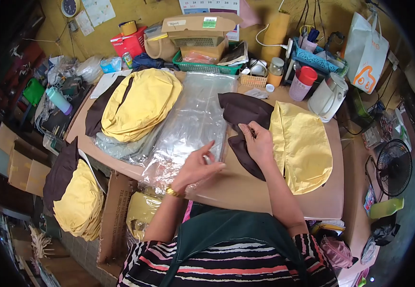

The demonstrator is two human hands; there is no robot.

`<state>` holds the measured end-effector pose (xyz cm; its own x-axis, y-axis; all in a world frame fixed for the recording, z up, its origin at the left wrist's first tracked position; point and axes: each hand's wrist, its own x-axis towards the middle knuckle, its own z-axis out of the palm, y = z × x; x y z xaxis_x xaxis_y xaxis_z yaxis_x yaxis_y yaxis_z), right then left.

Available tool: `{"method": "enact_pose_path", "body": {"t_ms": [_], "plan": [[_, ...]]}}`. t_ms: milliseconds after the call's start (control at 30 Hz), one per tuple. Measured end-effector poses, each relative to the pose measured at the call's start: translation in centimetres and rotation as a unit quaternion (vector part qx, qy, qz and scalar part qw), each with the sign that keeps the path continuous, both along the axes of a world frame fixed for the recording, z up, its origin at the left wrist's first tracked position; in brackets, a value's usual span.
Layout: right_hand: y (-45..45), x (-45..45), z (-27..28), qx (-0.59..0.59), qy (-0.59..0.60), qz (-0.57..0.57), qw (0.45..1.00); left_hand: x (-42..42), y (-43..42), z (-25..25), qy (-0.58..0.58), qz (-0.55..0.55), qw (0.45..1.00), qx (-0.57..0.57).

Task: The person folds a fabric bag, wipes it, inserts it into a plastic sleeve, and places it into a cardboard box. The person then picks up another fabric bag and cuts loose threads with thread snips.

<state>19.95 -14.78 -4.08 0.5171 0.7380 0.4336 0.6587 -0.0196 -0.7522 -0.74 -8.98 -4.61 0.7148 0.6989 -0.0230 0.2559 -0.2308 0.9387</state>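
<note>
On the right half of the table lies a yellow cloth piece (pixel 305 148) with a dark brown cloth part (pixel 246 110) joined along its left side. My right hand (pixel 257 141) is closed on the brown cloth, thumb and fingers pinched together. My left hand (pixel 200 165) hovers over a stack of clear plastic bags (pixel 190 115), fingers apart and holding nothing. To the left of the bags rests a pile of yellow cloth pieces (pixel 143 103) with brown parts, on top of more plastic.
Another yellow and brown cloth stack (pixel 76 201) sits low at the left, beside an open cardboard box (pixel 114 220). At the back stand a green basket (pixel 207 68), a jar (pixel 275 71), a pink cup (pixel 303 83) and a white electric kettle (pixel 328 97). A black fan (pixel 393 167) is at the right.
</note>
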Motion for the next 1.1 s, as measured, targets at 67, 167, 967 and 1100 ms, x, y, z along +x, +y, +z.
{"method": "enact_pose_path", "body": {"t_ms": [67,167,967,1100], "plan": [[-0.1,-0.6,-0.1,0.032,-0.005,0.016,0.999,1.9,-0.9,-0.7,-0.021,0.007,1.000,-0.007],[-0.4,-1.0,-0.3,0.031,-0.056,0.016,0.998,4.0,-1.1,-1.3,-0.271,0.070,0.927,-0.250],[-5.2,-4.8,5.3,0.102,-0.336,0.054,0.935,3.4,-2.8,0.9,-0.424,0.032,0.809,-0.406],[-4.9,-4.2,4.5,0.119,-0.292,0.083,0.945,3.0,-3.7,1.3,-0.435,0.015,0.807,-0.398]]}}
